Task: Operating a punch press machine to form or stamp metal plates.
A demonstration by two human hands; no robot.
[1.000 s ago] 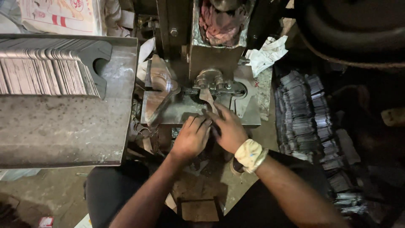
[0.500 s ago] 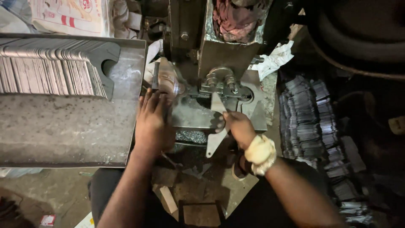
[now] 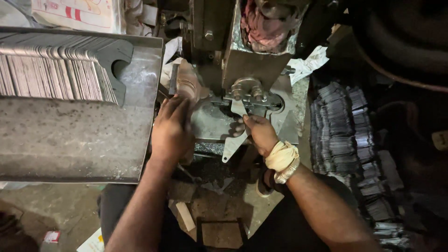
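Hands at the press, centre of frame.
I see my right hand (image 3: pixel 259 132) gripping a flat metal blank (image 3: pixel 235 140) at the press die (image 3: pixel 252 95); my left hand (image 3: pixel 171 130) rests flat, released, beside the tray (image 3: pixel 70 140).

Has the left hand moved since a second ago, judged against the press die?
Yes. The left hand has shifted left, off the press die toward the metal tray.

A pale grey metal blank (image 3: pixel 234 140) is seen at centre; a cream wrist wrap (image 3: pixel 281 157) at four o'clock; a seemingly pink rag (image 3: pixel 266 23) at twelve.
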